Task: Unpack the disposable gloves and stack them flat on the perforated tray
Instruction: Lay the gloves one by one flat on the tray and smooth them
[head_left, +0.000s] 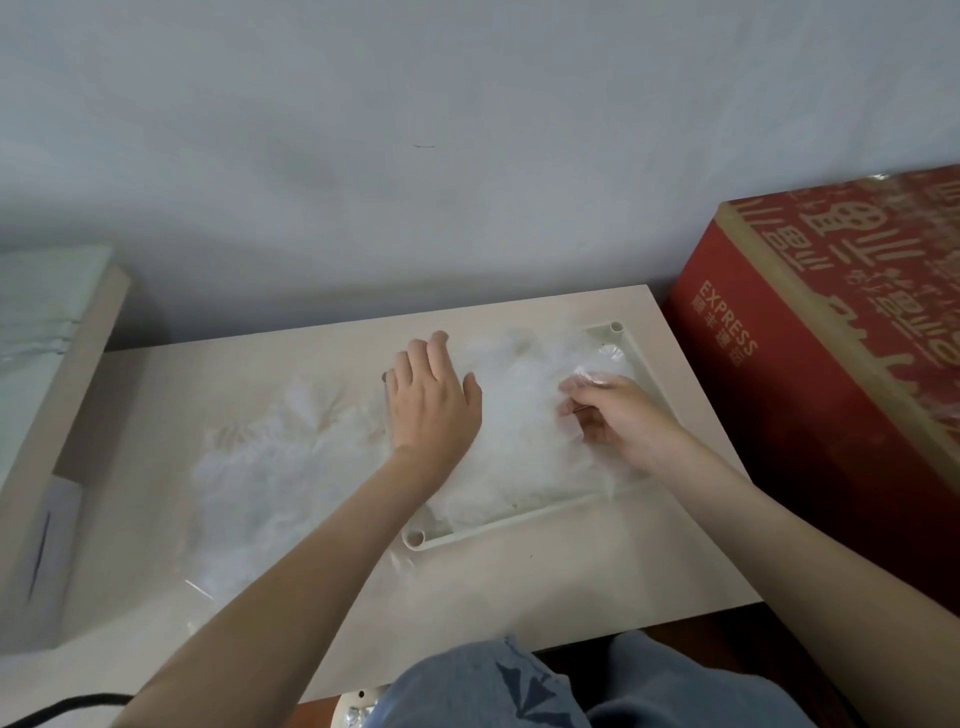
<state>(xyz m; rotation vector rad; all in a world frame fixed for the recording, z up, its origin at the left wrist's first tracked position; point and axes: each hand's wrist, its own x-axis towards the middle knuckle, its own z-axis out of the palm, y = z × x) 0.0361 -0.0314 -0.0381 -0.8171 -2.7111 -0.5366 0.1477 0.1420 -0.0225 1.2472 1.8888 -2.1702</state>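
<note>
Left hand (431, 400) flat on clear plastic gloves (519, 421), right hand (618, 421) pinching them; cream perforated tray (519, 521) lengthwise hand-to-hand; beige table (571, 571), grey wall (467, 156).

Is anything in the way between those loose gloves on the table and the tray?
Nothing solid. Only the left hand, pressing flat on the stacked gloves at the left side of the tray, and its forearm lie between the loose gloves and the tray. The right hand pinches a glove on the stack.
</note>
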